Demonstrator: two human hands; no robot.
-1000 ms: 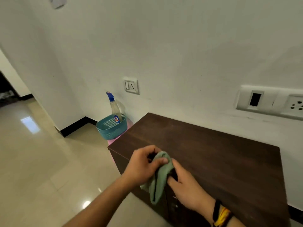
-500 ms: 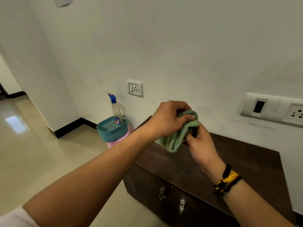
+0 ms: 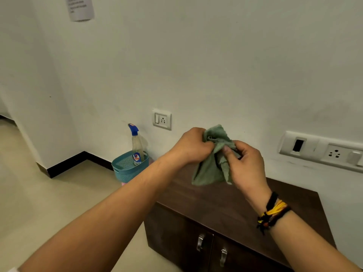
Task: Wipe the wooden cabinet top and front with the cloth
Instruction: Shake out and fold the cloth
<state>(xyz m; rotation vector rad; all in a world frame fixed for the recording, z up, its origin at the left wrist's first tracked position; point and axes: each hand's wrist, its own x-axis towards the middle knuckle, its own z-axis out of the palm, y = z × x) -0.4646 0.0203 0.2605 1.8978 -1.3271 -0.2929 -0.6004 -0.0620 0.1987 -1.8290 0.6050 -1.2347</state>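
A green cloth hangs bunched in the air above the dark wooden cabinet, which stands against the white wall. My left hand grips the cloth's upper left part. My right hand, with black and yellow bands on the wrist, pinches its right side. The cloth does not touch the cabinet top. The cabinet front shows two doors with metal handles.
A teal basket holding a spray bottle sits on the floor left of the cabinet. Wall sockets and a switch panel are on the wall behind. Beige tiled floor spreads to the left.
Both hands lifted the cloth from the cabinet's front edge up into the air, and now the cloth is pulled more open between them. The view has tilted up.
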